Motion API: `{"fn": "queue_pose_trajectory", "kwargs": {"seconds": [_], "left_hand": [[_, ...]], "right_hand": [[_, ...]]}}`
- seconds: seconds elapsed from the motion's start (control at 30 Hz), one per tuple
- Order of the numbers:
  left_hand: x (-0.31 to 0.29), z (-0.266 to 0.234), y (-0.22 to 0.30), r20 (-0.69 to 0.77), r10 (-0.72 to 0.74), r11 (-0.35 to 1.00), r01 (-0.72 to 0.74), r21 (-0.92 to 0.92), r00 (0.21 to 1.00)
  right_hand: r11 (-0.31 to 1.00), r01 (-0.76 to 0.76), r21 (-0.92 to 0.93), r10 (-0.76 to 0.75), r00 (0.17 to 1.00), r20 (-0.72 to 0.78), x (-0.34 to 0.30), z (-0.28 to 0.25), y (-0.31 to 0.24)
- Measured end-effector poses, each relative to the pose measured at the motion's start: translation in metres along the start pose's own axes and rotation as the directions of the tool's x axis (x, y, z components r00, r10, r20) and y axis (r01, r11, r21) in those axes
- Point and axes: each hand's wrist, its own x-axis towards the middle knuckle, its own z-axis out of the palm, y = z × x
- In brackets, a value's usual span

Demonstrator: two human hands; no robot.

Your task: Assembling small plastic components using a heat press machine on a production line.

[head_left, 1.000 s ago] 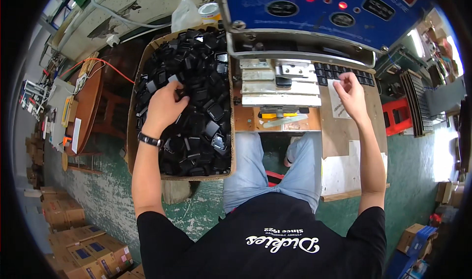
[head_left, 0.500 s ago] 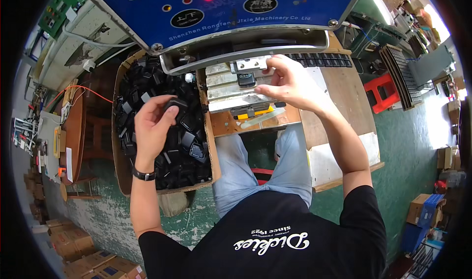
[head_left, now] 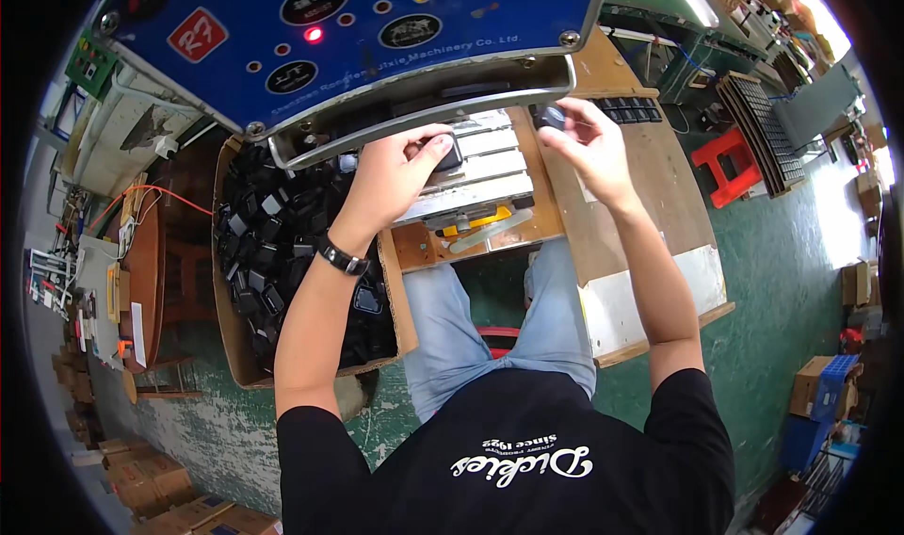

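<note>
Left hand (head_left: 388,179) has thumb and fingers closed on one black piece (head_left: 453,154) at the metal fixture (head_left: 494,163). Its far side is hidden by the fingers, so we can't tell whether it sits fully down or is partly lifted. Right hand (head_left: 595,151) pinches a second black piece (head_left: 549,118) between thumb and fingertips, held up off to the right of the fixture; lower edge is lost behind the thumb.

The blue control panel (head_left: 282,59) runs off the top of our view, and its metal lip (head_left: 428,121) covers the back of the fixture (we can't make out the dark items inside that lip). The row of black pieces (head_left: 633,110) is partly blocked by the right hand at its left end. Left forearm hides part of the loose pile (head_left: 273,243).

Edges: the carton rim (head_left: 400,295) runs close along the left side of the bench, just under the left forearm. The lip hangs right over the left fingers, so that side is tight. A gap separates the two hands. On the right, brown board (head_left: 650,191) stretches from the row toward us. Yellow cutter (head_left: 480,221) lies below the fixture's front edge.
</note>
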Motion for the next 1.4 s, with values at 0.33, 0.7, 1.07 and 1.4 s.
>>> {"fn": "queue_pose_trajectory", "kwargs": {"seconds": [0.33, 0.7, 1.07, 1.4], "left_hand": [[-0.068, 0.005, -0.007, -0.236, 0.222, 0.966, -0.181, 0.183, 0.946], [-0.158, -0.118, -0.058, -0.686, 0.011, 0.993, 0.072, 0.092, 0.728], [-0.076, -0.121, -0.105, -0.361, 0.125, 0.652, 0.198, 0.732, 0.924], [-0.104, -0.106, -0.067, -0.422, 0.013, 0.953, 0.117, 0.28, 0.906]], "right_hand": [[0.712, -0.483, -0.51, 0.395, 0.876, -0.278, -0.016, -0.096, 0.153], [0.599, -0.351, -0.72, 0.333, 0.927, -0.175, 0.03, -0.064, 0.21], [0.663, -0.475, -0.579, 0.411, 0.877, -0.249, 0.005, -0.071, 0.167], [0.991, -0.129, 0.037, 0.126, 0.988, 0.084, -0.008, -0.018, 0.0]]}}
